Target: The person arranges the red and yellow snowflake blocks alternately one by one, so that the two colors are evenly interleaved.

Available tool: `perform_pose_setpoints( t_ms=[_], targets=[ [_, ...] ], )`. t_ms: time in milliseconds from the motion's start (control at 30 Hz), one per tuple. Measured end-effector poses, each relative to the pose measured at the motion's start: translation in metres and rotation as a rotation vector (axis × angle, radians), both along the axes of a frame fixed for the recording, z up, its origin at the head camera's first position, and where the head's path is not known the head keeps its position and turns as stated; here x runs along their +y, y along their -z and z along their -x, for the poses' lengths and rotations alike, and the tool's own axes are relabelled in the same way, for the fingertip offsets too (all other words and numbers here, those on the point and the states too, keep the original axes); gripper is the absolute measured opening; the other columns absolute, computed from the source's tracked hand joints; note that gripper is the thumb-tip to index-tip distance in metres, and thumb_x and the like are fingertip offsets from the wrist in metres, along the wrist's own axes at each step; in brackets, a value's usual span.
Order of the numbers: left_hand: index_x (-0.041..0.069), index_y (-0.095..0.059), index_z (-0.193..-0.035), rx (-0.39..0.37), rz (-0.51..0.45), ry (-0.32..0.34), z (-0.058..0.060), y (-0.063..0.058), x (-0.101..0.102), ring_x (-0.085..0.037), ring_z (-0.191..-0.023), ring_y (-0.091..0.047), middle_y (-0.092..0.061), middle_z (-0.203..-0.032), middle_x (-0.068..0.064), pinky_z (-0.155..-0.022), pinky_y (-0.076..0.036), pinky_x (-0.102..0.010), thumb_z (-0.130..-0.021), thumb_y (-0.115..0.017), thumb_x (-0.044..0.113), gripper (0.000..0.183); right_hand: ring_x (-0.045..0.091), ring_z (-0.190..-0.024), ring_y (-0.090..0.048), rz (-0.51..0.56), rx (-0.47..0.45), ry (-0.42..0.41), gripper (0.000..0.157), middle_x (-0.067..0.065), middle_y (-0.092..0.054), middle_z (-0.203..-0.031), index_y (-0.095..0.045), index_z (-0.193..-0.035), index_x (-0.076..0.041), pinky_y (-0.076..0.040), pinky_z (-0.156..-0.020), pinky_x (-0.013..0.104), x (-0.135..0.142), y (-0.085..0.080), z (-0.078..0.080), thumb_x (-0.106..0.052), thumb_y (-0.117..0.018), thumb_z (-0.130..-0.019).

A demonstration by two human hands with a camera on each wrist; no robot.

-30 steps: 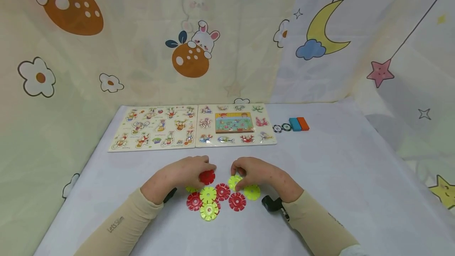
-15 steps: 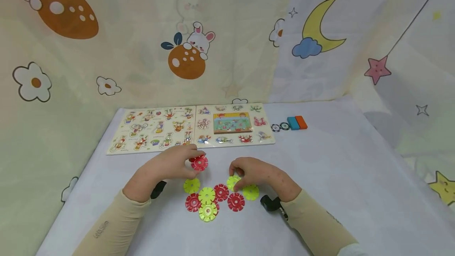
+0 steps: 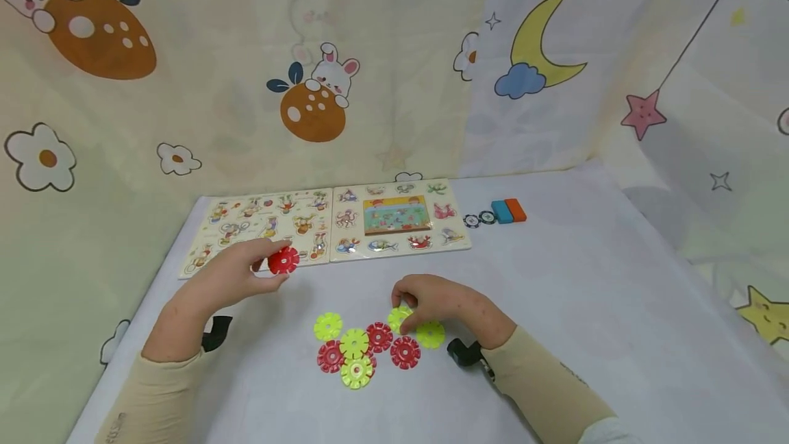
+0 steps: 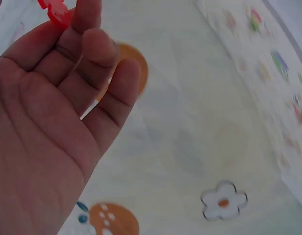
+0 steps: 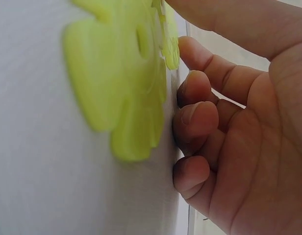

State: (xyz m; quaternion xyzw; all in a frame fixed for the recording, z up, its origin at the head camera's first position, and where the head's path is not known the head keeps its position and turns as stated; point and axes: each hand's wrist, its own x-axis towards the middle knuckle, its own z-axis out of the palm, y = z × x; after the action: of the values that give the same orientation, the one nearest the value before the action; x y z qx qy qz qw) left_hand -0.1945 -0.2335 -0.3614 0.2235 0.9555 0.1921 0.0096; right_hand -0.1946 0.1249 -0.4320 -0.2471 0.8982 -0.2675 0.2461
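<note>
In the head view my left hand (image 3: 224,279) pinches a red notched plastic disc (image 3: 284,260) between thumb and fingers, raised in front of the puzzle boards. The left wrist view shows only part of this red disc (image 4: 58,13) at the fingertips, the other fingers loosely bent. My right hand (image 3: 440,299) stays low on the table, thumb and index finger at opposite edges of a yellow-green disc (image 3: 398,318). Another yellow-green disc (image 3: 431,335) lies just beneath that hand, large in the right wrist view. More discs lie alongside, including a red disc (image 3: 405,353) and a yellow-green disc (image 3: 328,327).
Two picture puzzle boards, a left board (image 3: 259,228) and a right board (image 3: 401,247), lie at the back. Beside them are two black-and-white round chips (image 3: 479,219), a blue block (image 3: 502,212) and an orange block (image 3: 516,210). A patterned curtain (image 3: 401,88) stands behind.
My left hand has lifted the red disc from the pile and carried it left and away toward the left puzzle board. My right hand has kept its place. The head view has shifted slightly.
</note>
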Motion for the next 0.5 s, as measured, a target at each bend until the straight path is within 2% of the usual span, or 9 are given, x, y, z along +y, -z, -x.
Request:
perform_pose_setpoints(
  t_ms=[133, 267, 367, 500],
  targets=[
    [0.009, -0.056, -0.13, -0.007, 0.009, -0.078, 0.009, 0.0, -0.028, -0.02, -0.078, -0.046, -0.055, -0.086, -0.002, -0.063, -0.04, -0.032, -0.081, -0.073, 0.034, 0.058, 0.013, -0.077, -0.049, 0.004, 0.014, -0.006, 0.034, -0.002, -0.051, -0.078, -0.06, -0.092, -0.028, -0.043, -0.064, 0.028, 0.001, 0.0, 0.001, -0.037, -0.083, -0.069],
    [0.007, -0.056, -0.131, -0.058, 0.038, -0.143, 0.016, 0.004, -0.052, -0.024, -0.086, -0.05, -0.06, -0.101, -0.01, -0.07, -0.04, -0.035, -0.081, -0.072, 0.034, 0.059, 0.013, -0.076, -0.049, 0.022, 0.016, -0.014, 0.034, 0.0, -0.051, -0.079, -0.061, -0.092, -0.027, -0.042, -0.062, 0.028, 0.0, 0.0, 0.001, -0.036, -0.083, -0.069],
    [0.005, -0.054, -0.132, -0.167, 0.048, -0.186, 0.019, 0.013, -0.062, -0.027, -0.092, -0.05, -0.059, -0.111, -0.014, -0.072, -0.04, -0.036, -0.081, -0.072, 0.039, 0.064, 0.013, -0.077, -0.049, 0.019, 0.009, -0.011, 0.033, 0.0, -0.052, -0.079, -0.061, -0.091, -0.027, -0.042, -0.062, 0.028, 0.0, 0.001, 0.001, -0.037, -0.084, -0.069],
    [0.005, -0.053, -0.133, -0.35, 0.058, -0.223, 0.024, 0.028, -0.066, -0.026, -0.088, -0.048, -0.057, -0.099, -0.011, -0.065, -0.04, -0.033, -0.079, -0.073, 0.041, 0.068, 0.012, -0.077, -0.049, 0.01, 0.004, -0.009, 0.033, -0.001, -0.052, -0.08, -0.06, -0.091, -0.027, -0.043, -0.063, 0.028, 0.001, 0.001, 0.002, -0.037, -0.083, -0.069]
  ],
)
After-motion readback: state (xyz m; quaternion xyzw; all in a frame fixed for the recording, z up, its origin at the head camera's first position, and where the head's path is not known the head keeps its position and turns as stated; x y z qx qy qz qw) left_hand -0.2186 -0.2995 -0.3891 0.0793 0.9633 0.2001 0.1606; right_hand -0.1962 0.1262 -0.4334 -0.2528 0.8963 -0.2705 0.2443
